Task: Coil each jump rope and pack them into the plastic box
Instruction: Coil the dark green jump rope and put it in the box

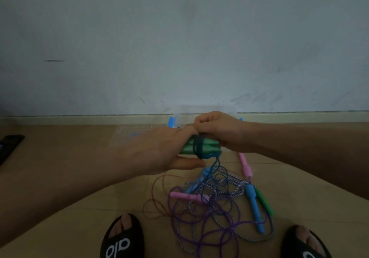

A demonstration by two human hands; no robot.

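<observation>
My left hand (169,150) grips a pair of light green jump rope handles (189,148) with dark teal cord wound round them. My right hand (219,130) pinches that cord at the top of the bundle, and a teal strand (216,164) hangs from it to the floor. Behind my hands stands the clear plastic box (207,109) with blue clips, mostly hidden. On the floor lies a tangle of ropes: pink handles (246,165), blue handles (253,205), a green handle (264,201), purple cord (199,229) and a white-and-purple braided cord (237,194).
A clear lid (131,136) lies on the tan floor left of the box. The grey wall and its baseboard (79,118) run just behind. My feet in black slippers (121,237) stand at the bottom. A dark object (10,146) lies at the far left.
</observation>
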